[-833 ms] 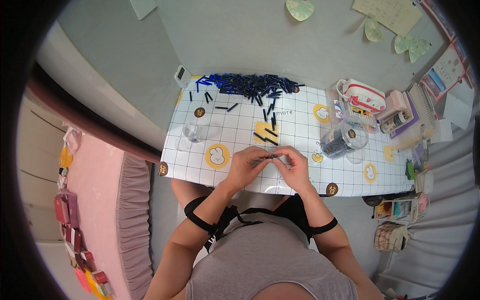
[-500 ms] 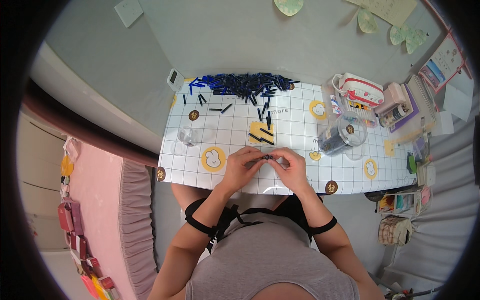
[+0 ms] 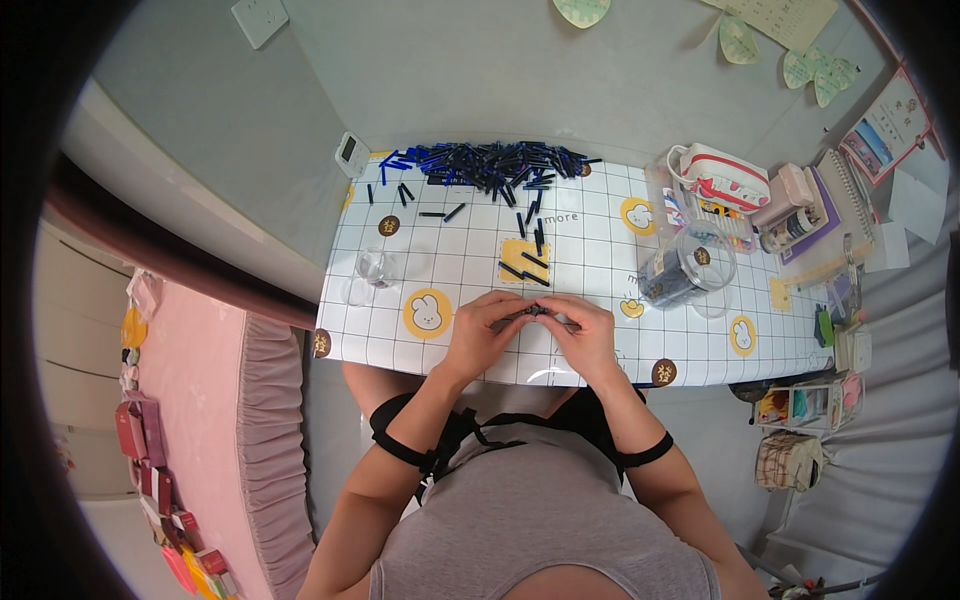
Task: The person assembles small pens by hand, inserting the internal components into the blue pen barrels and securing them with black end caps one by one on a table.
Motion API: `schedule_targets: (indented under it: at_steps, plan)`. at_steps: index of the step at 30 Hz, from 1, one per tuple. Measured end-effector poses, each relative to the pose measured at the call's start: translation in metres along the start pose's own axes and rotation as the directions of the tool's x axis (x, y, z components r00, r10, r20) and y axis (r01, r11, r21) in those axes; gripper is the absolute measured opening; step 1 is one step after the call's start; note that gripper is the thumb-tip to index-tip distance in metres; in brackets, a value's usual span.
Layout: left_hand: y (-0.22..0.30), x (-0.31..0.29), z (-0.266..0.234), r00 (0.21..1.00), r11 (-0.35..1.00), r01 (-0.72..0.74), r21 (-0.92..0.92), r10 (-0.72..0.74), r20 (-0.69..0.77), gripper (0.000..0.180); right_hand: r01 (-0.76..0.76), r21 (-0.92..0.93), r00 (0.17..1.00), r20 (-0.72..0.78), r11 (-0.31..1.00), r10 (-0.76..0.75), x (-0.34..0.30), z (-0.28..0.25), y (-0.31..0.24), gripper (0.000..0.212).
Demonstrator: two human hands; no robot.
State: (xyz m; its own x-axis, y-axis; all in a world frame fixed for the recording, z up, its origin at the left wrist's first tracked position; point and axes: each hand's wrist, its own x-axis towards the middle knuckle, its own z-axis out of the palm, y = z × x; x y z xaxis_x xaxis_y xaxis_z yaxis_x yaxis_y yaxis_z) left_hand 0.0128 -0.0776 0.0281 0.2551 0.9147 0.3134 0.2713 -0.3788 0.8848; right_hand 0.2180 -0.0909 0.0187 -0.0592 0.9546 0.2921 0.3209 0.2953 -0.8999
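At the table's near edge my left hand (image 3: 484, 334) and my right hand (image 3: 583, 336) meet, fingertips pinched around a small dark bundle (image 3: 537, 311). It looks like several short tubes held together, mostly covered by fingers. Just beyond my hands, a few short dark-blue tubes (image 3: 536, 261) like ink cartridges lie loose on a yellow patch of the tablecloth. A big heap of the same tubes (image 3: 500, 165) lies along the back edge, with strays (image 3: 455, 212) in front of it.
A small clear cup (image 3: 376, 268) stands on the left. To the right, a clear jar (image 3: 672, 278) holds dark contents. Behind it are a white-and-red pouch (image 3: 728, 182) and a clear organizer with pens. A white timer (image 3: 351, 154) is at the far left corner. The table (image 3: 590, 250) has a checked cover.
My fingers have shifted slightly around the small bundle, which now shows less. The loose tubes, cup and jar stay where they were.
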Motion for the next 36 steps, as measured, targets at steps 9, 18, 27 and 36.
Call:
schedule_targets:
  at_steps: [9,18,27,36]
  plan:
    - [0.0002,0.0001,0.0008,1.000,0.999,-0.007,0.036,0.006,0.014,0.026,0.034,-0.070,0.999,-0.024,0.997,-0.036,0.0003,0.0006,-0.0033,0.030]
    - [-0.0042,0.0005,0.0009,0.997,0.997,-0.075,0.025,0.075,0.013,0.024,-0.031,-0.051,0.997,-0.079,0.998,0.027,-0.0031,0.0041,0.0028,0.020]
    - [-0.0020,-0.0005,0.0017,0.999,0.998,-0.045,0.039,0.046,-0.014,0.022,0.093,-0.087,0.993,-0.063,0.992,-0.099,-0.0007,0.0029,-0.0051,0.019]
    - [0.0002,-0.0051,0.0054,0.994,0.993,-0.103,0.061,0.106,-0.038,0.023,0.038,-0.021,0.997,-0.061,0.999,-0.039,-0.0017,0.0028,0.0014,0.024]
